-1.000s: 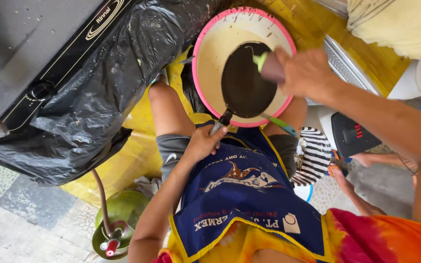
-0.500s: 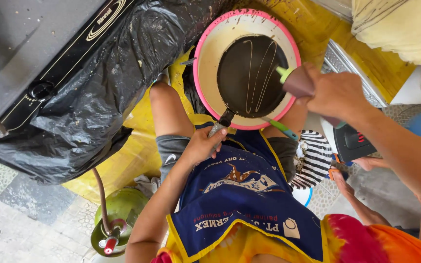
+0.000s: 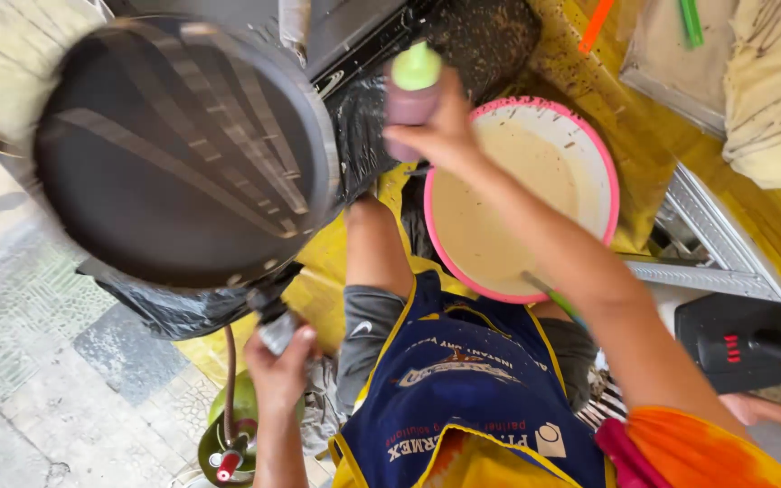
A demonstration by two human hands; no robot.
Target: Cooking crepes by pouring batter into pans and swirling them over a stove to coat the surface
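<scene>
Round dark pan (image 3: 183,154), streaked batter (image 3: 228,145)

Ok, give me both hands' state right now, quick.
Left hand: closed around the handle of the dark pan, holding it up.
Right hand: closed on the squeeze bottle with the green cap, above the pink-rimmed basin of batter.

Left hand (image 3: 280,361) is gripping the handle of a dark round pan (image 3: 183,149), streaked with thin batter lines. Right hand (image 3: 440,131) is holding a green-capped squeeze bottle (image 3: 411,90) beside a pink-rimmed bowl (image 3: 589,145) of pale batter.
</scene>
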